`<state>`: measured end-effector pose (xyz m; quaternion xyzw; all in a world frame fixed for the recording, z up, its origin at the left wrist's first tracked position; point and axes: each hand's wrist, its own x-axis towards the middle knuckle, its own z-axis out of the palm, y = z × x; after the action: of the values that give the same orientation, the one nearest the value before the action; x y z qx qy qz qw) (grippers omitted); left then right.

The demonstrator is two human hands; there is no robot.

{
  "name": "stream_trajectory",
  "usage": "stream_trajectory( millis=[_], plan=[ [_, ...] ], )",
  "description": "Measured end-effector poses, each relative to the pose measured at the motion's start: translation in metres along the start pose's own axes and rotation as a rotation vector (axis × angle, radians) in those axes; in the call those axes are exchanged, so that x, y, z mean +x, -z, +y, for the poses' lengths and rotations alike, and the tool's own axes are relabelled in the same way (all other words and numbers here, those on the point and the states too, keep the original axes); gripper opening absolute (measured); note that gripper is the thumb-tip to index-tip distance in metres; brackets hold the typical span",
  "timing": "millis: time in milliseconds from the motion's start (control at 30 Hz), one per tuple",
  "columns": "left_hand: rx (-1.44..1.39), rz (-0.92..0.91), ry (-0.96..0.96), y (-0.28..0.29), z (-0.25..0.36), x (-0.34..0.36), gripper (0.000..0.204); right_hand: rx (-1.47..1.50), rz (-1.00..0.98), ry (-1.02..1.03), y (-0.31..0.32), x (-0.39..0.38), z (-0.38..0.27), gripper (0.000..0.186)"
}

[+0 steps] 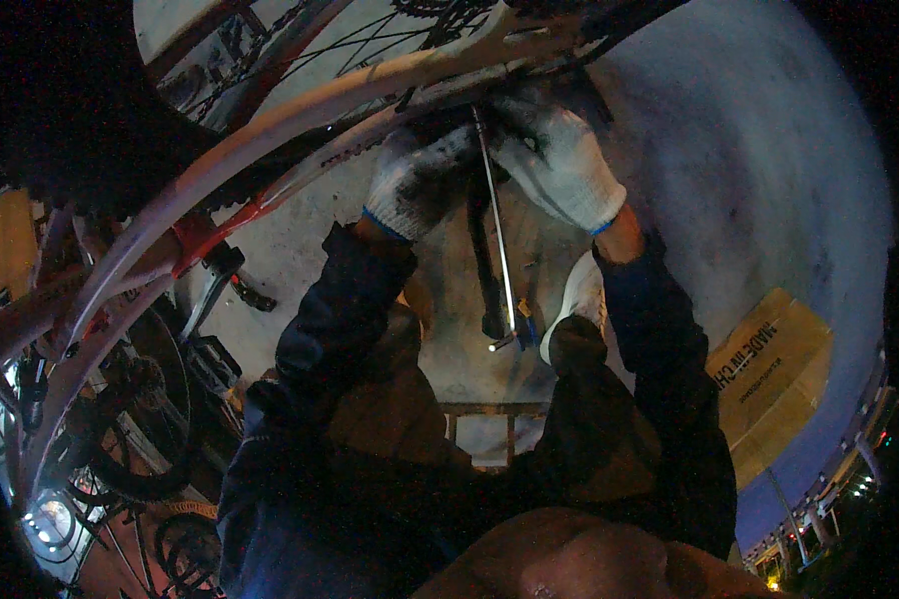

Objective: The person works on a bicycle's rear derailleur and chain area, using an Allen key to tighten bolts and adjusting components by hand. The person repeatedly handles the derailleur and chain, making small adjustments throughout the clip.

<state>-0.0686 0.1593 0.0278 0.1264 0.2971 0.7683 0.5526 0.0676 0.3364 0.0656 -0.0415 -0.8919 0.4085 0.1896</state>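
Both hands wear pale knitted work gloves with dark stains, and they meet below the tubes of a bicycle frame (pixel 300 118). My left hand (pixel 420 182) is curled in, its fingers partly lost in shadow. From the other side my right hand (pixel 561 168) bends toward the same spot, closed, with blackened fingertips. What the fingers grip is too dark to make out. A long thin metal rod (pixel 495 210) runs from between the hands down toward my feet and ends in a short bright crosspiece. Whether either hand holds the rod cannot be told.
Another bicycle's wheel (pixel 175 439) and dark parts crowd the left. A pedal (pixel 252 294) juts out near my left forearm. Flattened cardboard (pixel 774 384) lies on the floor at right. Between my legs shows a low barred frame (pixel 494 409). My pale shoe (pixel 577 299) is beside the rod.
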Motion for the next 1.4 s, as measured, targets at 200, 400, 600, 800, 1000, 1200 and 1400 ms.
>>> stream_trajectory(
  millis=[200, 400, 600, 800, 1000, 1200, 1400],
  plan=[
    [-0.008, 0.071, -0.008, -0.005, 0.001, -0.007, 0.046, -0.039, -0.006, 0.104, 0.000, -0.001, 0.007, 0.042],
    [0.196, 0.062, 0.005, 0.007, -0.004, -0.006, 0.047, -0.345, 0.135, 0.255, -0.019, -0.002, 0.008, 0.038],
    [0.029, 0.025, 0.061, 0.014, -0.003, -0.017, 0.047, 0.040, 0.066, 0.029, -0.025, -0.010, 0.015, 0.034],
    [0.371, 0.024, -0.100, 0.016, -0.001, -0.014, 0.042, -0.055, 0.131, 0.099, -0.026, -0.015, 0.018, 0.026],
    [0.524, 0.134, -0.240, -0.003, -0.008, -0.001, 0.036, 0.160, 0.109, -0.231, -0.027, -0.025, 0.015, 0.025],
    [1.860, 0.118, -0.459, -0.022, 0.008, 0.002, 0.042, 0.453, 0.136, -0.231, -0.010, -0.031, 0.015, 0.026],
    [1.997, 0.162, -0.569, -0.024, 0.004, 0.010, 0.041, 0.550, 0.011, -0.303, 0.003, -0.041, 0.017, 0.037]
  ],
)
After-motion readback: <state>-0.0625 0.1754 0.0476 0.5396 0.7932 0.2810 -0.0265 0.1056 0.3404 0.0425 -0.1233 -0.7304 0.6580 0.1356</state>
